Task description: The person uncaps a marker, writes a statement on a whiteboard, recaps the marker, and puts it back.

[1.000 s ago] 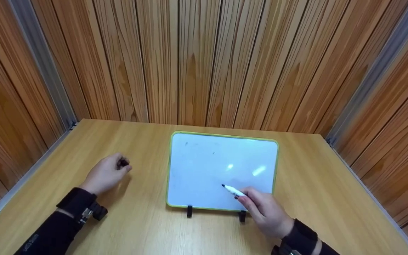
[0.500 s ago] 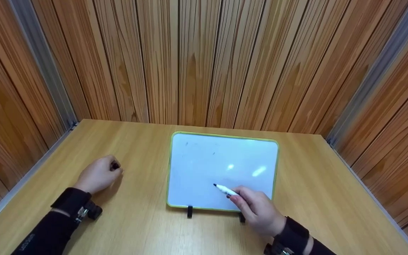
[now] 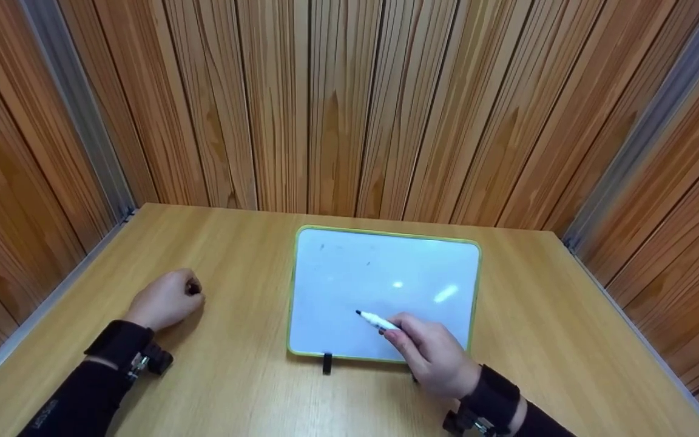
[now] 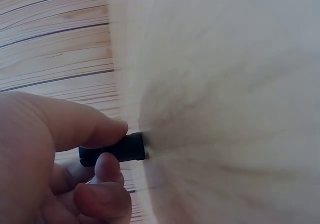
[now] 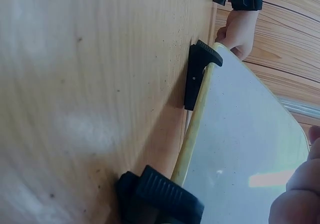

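My right hand point(image 3: 434, 355) grips a white marker point(image 3: 376, 320), its black tip pointing up and left over the lower middle of a small whiteboard point(image 3: 337, 279). The board has a yellow-green frame and leans back on black stand feet point(image 3: 327, 363). Off to the left, my left hand point(image 3: 164, 300) pinches a black marker cap point(image 4: 131, 147) between thumb and fingers, low over the table. In the right wrist view only curled fingers point(image 5: 300, 189) show at the edge, and the marker is out of sight.
A few small dark marks point(image 3: 322, 247) show on the upper part of the board, with bright glare on its right side. The wooden table point(image 3: 246, 340) meets plank walls point(image 3: 337, 121) at the back and sides.
My right hand has moved left across the lower board with the marker. My left hand has drawn back a little to the left, the cap still in it.
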`<act>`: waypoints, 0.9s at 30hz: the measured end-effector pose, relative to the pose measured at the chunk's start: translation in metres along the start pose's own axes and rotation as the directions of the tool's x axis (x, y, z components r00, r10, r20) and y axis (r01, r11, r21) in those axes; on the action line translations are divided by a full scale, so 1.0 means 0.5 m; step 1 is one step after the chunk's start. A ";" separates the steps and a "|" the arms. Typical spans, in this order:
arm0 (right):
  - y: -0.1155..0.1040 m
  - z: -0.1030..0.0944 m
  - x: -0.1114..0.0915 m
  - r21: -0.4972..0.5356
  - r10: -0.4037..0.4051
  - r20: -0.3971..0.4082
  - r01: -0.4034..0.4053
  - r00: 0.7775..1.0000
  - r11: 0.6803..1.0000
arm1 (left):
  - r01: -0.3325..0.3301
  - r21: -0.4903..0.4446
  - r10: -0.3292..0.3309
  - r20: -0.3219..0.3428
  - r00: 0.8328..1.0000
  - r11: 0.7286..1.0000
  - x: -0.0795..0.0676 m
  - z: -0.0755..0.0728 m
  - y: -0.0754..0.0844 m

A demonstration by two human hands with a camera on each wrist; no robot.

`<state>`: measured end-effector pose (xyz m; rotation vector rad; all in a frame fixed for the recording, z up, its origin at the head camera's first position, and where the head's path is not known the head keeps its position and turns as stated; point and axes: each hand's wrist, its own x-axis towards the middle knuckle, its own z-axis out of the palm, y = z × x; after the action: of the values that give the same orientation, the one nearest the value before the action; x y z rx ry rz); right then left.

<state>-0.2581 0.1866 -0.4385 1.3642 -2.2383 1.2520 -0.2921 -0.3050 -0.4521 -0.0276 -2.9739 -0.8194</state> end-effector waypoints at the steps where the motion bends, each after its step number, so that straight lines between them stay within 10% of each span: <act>1: 0.000 0.001 0.002 -0.003 -0.004 -0.002 0.004 1.000 1.000 | 0.006 -0.005 -0.006 0.010 1.000 1.000 -0.001 -0.002 0.001; 6: -0.002 0.005 0.009 -0.009 -0.013 0.005 0.013 1.000 1.000 | 0.040 -0.041 -0.039 0.026 0.999 0.998 -0.009 -0.019 0.012; 10: -0.002 0.004 0.010 0.022 0.050 0.041 -0.051 0.998 0.998 | 0.008 -0.090 -0.021 -0.138 0.990 0.996 -0.013 -0.036 0.043; 17: 0.002 0.001 0.009 0.021 0.114 0.064 -0.116 0.991 0.993 | -0.250 -0.163 0.164 -0.413 0.896 0.954 -0.027 -0.022 0.139; 27: 0.002 0.004 0.008 0.022 0.091 0.052 -0.092 0.995 0.996 | -0.594 -0.180 0.480 -0.429 0.765 0.784 -0.072 0.022 0.250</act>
<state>-0.2608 0.1828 -0.4380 1.3305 -2.3521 1.2920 -0.2527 -0.1923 -0.3998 -0.6530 -2.2647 -1.0425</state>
